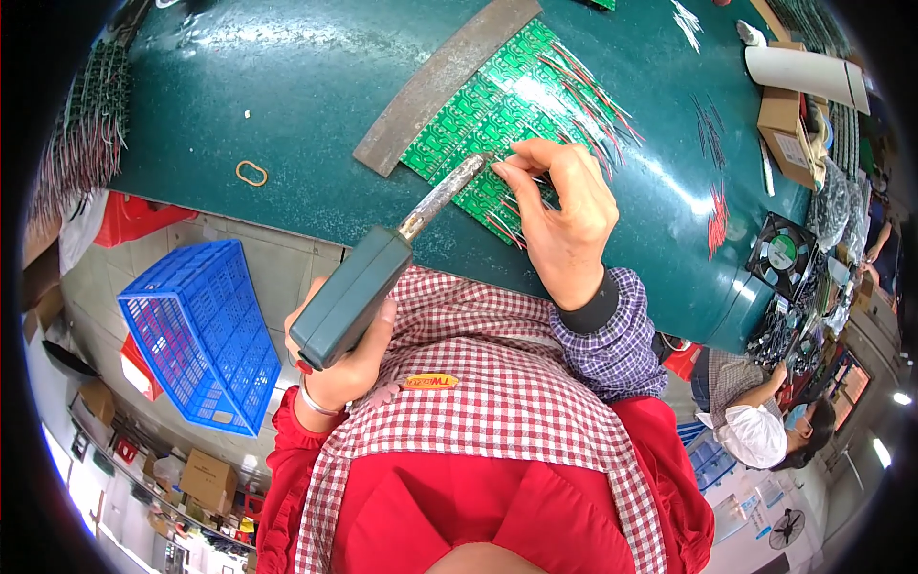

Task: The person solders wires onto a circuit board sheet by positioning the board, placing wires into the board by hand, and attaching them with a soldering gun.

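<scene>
My left hand [356, 356] is wrapped round the boxy dark green handle of a soldering iron [352, 297]. The iron's long, worn metal barrel slants up and right, its tip over a panel of green circuit boards [457, 124]. Right beside that tip, my right hand [571, 210] is closed in a thumb-and-finger pinch above the panel. Whatever lies in the pinch is too small to make out. Red and white wires [595, 107] stick out along the panel's right side, and some show below my fingers. A flat brown metal bar [430, 91] lies along the panel's upper left edge.
Bundles of dark wires [709, 129] and red wires [717, 220] lie right on the green table [296, 115], near a black fan [781, 253] and a cardboard box [786, 134]. A rubber band [251, 173] lies left. A blue crate [206, 330] stands below; a co-worker [755, 416] sits right.
</scene>
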Demonstrator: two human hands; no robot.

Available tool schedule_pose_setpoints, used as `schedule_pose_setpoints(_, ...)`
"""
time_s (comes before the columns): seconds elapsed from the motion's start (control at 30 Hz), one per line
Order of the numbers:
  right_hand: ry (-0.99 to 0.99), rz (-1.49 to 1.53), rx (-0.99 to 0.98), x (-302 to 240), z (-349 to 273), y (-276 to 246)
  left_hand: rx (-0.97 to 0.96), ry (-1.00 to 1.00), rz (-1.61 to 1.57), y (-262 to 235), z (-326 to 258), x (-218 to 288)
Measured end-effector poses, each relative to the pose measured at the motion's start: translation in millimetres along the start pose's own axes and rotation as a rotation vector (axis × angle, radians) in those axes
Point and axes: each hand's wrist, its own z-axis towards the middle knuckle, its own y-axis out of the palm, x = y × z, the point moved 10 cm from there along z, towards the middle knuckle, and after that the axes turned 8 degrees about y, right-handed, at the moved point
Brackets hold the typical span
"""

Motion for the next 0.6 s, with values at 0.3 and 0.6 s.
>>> schedule_pose_setpoints(0.3, 0.04, 0.028, 0.034, 4.3, -1.3, 0.1, -0.014, -0.023, 0.006, 0.1, -4.2, -4.5)
schedule_pose_setpoints(0.6, 0.036, 0.03, 0.03, 5.3, 0.3, -0.9, 0.016, -0.021, -0.077, -0.6, -9.9, -5.6)
